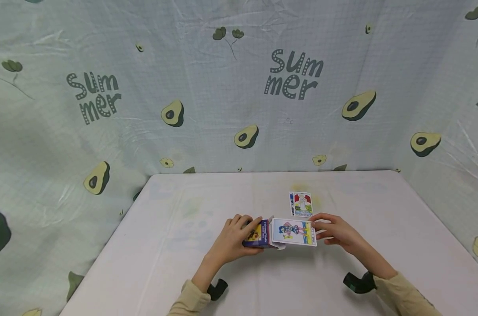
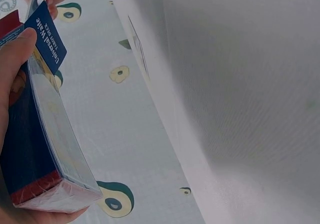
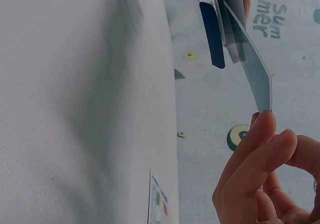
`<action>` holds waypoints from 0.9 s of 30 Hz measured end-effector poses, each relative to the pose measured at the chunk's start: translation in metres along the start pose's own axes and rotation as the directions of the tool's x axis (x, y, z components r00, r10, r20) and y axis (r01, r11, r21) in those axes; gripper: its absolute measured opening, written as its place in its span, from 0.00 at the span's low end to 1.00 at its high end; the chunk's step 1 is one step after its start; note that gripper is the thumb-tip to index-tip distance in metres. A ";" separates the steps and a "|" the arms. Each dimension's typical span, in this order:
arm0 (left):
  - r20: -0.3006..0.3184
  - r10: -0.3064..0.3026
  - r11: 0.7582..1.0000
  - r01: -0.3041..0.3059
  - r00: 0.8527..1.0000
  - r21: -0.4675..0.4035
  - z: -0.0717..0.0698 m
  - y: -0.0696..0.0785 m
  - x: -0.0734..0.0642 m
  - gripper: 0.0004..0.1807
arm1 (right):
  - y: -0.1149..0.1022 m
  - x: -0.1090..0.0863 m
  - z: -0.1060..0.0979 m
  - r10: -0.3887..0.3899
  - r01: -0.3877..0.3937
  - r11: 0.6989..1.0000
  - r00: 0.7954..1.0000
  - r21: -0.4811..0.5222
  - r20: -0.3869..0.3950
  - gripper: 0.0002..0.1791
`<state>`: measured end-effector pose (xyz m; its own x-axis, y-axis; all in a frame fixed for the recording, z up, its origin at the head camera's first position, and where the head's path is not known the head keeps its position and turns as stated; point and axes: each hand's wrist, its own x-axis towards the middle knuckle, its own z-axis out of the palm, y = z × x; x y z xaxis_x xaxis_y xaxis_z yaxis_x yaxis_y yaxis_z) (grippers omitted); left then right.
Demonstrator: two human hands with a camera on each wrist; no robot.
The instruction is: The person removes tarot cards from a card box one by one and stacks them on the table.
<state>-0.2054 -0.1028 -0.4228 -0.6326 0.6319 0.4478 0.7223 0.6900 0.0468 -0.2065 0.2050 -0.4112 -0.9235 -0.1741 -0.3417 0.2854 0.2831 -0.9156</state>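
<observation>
My left hand (image 1: 237, 239) grips a blue and red tarot deck box (image 1: 256, 236), held tilted above the table with its end flap (image 2: 46, 37) open toward the right. A tarot card (image 1: 292, 231) with a colourful figure sticks out of that open end. At its outer edge, the fingertips of my right hand (image 1: 338, 232) pinch the card. The right wrist view shows the card's far end among the box flaps (image 3: 213, 36). Behind the hands, overlapping picture cards (image 1: 302, 204) lie on the table, the top one red and white.
A white-covered table (image 1: 191, 210) spreads under the hands. Behind and beside it hangs a pale cloth (image 1: 207, 79) printed with avocados and lettering. Dark wrist-worn devices (image 1: 359, 283) show at both wrists.
</observation>
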 end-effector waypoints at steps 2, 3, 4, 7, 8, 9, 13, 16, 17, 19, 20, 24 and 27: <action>0.001 0.000 1.000 0.000 1.000 0.004 0.000 0.000 -0.001 0.42 | 0.001 0.000 -0.001 0.006 -0.006 1.000 1.000 0.005 -0.009 0.24; 0.003 0.000 1.000 0.000 1.000 0.008 0.000 0.000 -0.001 0.42 | 0.001 0.000 -0.001 0.008 -0.008 1.000 1.000 0.006 -0.012 0.25; 0.006 -0.002 1.000 0.002 1.000 0.011 0.000 0.000 -0.001 0.42 | 0.001 0.000 -0.002 0.008 -0.008 1.000 1.000 0.007 -0.016 0.26; 0.017 -0.009 1.000 0.009 1.000 0.006 -0.001 0.001 0.000 0.42 | 0.002 0.001 -0.005 0.021 -0.020 0.999 0.999 0.027 -0.033 0.28; 0.019 -0.011 1.000 0.011 1.000 0.000 -0.002 0.001 0.000 0.42 | 0.002 0.001 -0.006 0.024 -0.023 0.999 0.999 0.037 -0.037 0.28; 0.021 -0.013 1.000 0.013 1.000 -0.002 -0.002 0.001 0.001 0.42 | 0.002 0.001 -0.007 0.023 -0.021 0.999 0.999 0.046 -0.034 0.28; 0.020 -0.012 1.000 0.012 1.000 -0.009 -0.002 0.000 0.002 0.42 | 0.003 0.001 -0.012 0.016 -0.014 0.995 1.000 0.101 -0.021 0.28; 0.021 -0.012 1.000 0.012 1.000 -0.006 -0.001 0.000 0.002 0.42 | 0.003 0.002 -0.014 0.002 -0.001 0.990 1.000 0.142 -0.007 0.28; 0.023 -0.013 1.000 0.013 1.000 -0.005 -0.001 -0.001 0.002 0.42 | 0.003 0.001 -0.014 -0.003 0.003 0.988 1.000 0.152 0.001 0.29; 0.023 -0.014 1.000 0.014 1.000 -0.007 0.000 -0.001 0.002 0.42 | 0.002 0.002 -0.015 0.000 0.000 0.984 1.000 0.179 0.001 0.29; 0.024 -0.014 1.000 0.014 1.000 -0.006 0.000 -0.001 0.002 0.42 | 0.002 0.002 -0.015 0.007 -0.006 0.981 1.000 0.196 -0.004 0.29; 0.014 -0.006 1.000 0.006 1.000 -0.007 0.001 -0.001 0.002 0.42 | 0.000 0.004 -0.015 0.029 -0.021 0.968 0.999 0.250 -0.027 0.29; 0.002 0.004 1.000 -0.004 1.000 -0.006 0.001 -0.002 0.002 0.42 | -0.002 0.005 -0.014 0.031 -0.018 0.962 0.999 0.273 -0.042 0.29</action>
<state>-0.2082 -0.1025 -0.4226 -0.6305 0.6352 0.4461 0.7262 0.6856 0.0501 -0.2154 0.2170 -0.4083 -0.9244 -0.1254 -0.3603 0.3610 0.0175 -0.9324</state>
